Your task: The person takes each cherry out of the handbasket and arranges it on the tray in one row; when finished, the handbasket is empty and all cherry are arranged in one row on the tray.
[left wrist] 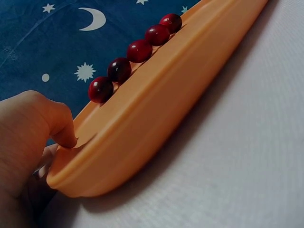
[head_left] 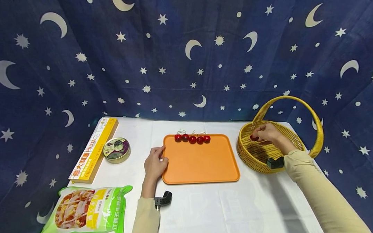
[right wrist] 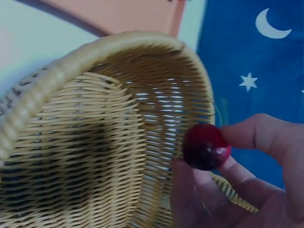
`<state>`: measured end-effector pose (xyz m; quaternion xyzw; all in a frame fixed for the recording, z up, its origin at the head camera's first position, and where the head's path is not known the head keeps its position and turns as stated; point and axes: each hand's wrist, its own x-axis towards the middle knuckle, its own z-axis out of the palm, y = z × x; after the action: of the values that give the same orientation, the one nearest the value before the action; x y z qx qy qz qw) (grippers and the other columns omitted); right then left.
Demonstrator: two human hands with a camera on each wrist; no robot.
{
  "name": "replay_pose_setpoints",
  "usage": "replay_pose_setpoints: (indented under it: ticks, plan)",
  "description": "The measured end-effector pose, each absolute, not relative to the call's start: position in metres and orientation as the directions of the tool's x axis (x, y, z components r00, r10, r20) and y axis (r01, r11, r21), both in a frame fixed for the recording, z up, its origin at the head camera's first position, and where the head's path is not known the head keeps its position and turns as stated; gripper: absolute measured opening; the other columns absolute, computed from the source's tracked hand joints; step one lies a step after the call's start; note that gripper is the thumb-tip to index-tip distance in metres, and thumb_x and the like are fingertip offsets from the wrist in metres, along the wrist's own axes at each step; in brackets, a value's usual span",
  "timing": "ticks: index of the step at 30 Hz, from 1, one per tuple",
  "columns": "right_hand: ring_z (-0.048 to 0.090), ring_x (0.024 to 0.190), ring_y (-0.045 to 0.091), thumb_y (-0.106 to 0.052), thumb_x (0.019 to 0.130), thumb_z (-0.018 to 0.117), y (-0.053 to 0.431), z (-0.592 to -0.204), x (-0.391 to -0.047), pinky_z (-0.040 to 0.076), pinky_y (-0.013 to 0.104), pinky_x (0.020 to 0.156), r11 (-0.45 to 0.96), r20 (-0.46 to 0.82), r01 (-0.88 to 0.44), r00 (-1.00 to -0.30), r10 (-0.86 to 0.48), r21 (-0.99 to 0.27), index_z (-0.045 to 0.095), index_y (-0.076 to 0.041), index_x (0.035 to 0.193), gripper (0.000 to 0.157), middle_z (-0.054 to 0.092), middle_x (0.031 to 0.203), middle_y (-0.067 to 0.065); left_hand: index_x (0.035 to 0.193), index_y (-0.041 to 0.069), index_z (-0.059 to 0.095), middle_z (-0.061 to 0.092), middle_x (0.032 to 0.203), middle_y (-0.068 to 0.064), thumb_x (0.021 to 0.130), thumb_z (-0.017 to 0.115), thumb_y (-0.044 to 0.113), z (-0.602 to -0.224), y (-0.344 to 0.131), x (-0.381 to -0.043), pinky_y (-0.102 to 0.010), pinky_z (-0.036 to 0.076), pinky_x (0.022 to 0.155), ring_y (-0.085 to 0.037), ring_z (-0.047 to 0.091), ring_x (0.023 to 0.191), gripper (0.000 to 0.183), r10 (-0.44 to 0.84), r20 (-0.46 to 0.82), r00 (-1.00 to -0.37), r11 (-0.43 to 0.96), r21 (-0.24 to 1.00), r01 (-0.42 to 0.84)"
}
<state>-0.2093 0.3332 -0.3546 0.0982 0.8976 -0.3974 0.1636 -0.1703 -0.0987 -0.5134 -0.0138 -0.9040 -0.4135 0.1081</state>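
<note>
My right hand [head_left: 266,133] pinches a dark red cherry [right wrist: 206,147] between thumb and fingers, over the opening of a yellow wicker basket [head_left: 247,155]. Woven strips show bare on the basket's floor in the right wrist view. At the tray's left edge, my left hand [head_left: 155,163] grips the orange tray [head_left: 201,161], with its thumb over the rim and the other fingers partly hidden at the outer side. Several cherries [head_left: 192,140] with stems lie in a row along the tray's far edge; they also show as a line of red fruit [left wrist: 139,51] in the left wrist view.
Left of the tray are a yellow-and-white pasta box [head_left: 94,151], a round tin [head_left: 116,149] and a green food bag [head_left: 84,213]. The basket's tall handle [head_left: 319,131] arches up on the right. A dark starry cloth [head_left: 171,61] hangs behind the white table [head_left: 190,213].
</note>
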Motion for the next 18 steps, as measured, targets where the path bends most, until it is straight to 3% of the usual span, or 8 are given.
replay_pose_setpoints:
  ticks: [5, 10, 18]
  plan:
    - [0.060, 0.079, 0.015, -0.018, 0.095, 0.060, 0.322, -0.348, -0.212, 0.055, 0.038, 0.077, 0.669, -0.283, 0.255, -0.957, 0.069, -0.698, 0.055, 0.011, 0.121, 0.040, 0.063, 0.103, 0.016, 0.131, 0.005, 0.064, 0.060, 0.111, -0.011, 0.078, 0.063, 0.010, -0.512, -0.100, -0.170, -0.035, 0.038, 0.066, -0.021, 0.053, 0.078, 0.053, -0.061, 0.213, -0.975, 0.656, 0.745, 0.121]
    - [0.063, 0.073, 0.012, -0.008, 0.093, 0.061, 0.295, -0.360, -0.220, 0.057, 0.033, 0.070, 0.573, -0.190, 0.159, -0.982, 0.007, -0.804, 0.056, 0.017, 0.120, 0.037, 0.067, 0.099, 0.021, 0.130, 0.004, 0.065, 0.060, 0.110, -0.011, 0.078, 0.063, 0.010, -0.512, -0.102, -0.171, -0.035, 0.038, 0.065, -0.020, 0.053, 0.077, 0.052, -0.070, 0.234, -0.970, 0.656, 0.743, 0.131]
    - [0.062, 0.061, 0.007, -0.001, 0.090, 0.064, 0.251, -0.396, -0.236, 0.057, 0.029, 0.063, 0.463, -0.205, 0.182, -0.979, 0.000, -0.867, 0.057, 0.019, 0.116, 0.033, 0.070, 0.089, 0.018, 0.129, 0.005, 0.066, 0.061, 0.109, -0.011, 0.077, 0.063, 0.010, -0.515, -0.097, -0.170, -0.035, 0.039, 0.065, -0.019, 0.053, 0.076, 0.052, -0.071, 0.244, -0.967, 0.651, 0.746, 0.140]
